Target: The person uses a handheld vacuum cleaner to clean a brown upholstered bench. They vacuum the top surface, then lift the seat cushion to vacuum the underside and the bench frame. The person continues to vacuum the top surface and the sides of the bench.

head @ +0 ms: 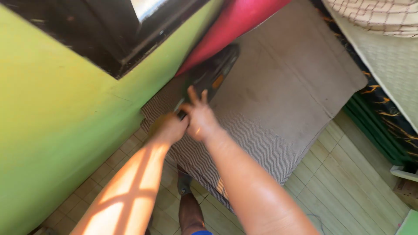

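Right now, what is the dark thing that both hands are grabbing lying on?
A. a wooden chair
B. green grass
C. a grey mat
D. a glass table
C: the dark long object lies on the grey mat spread over the tiled floor, with the left hand and right hand meeting at its near end, beside the green wall.
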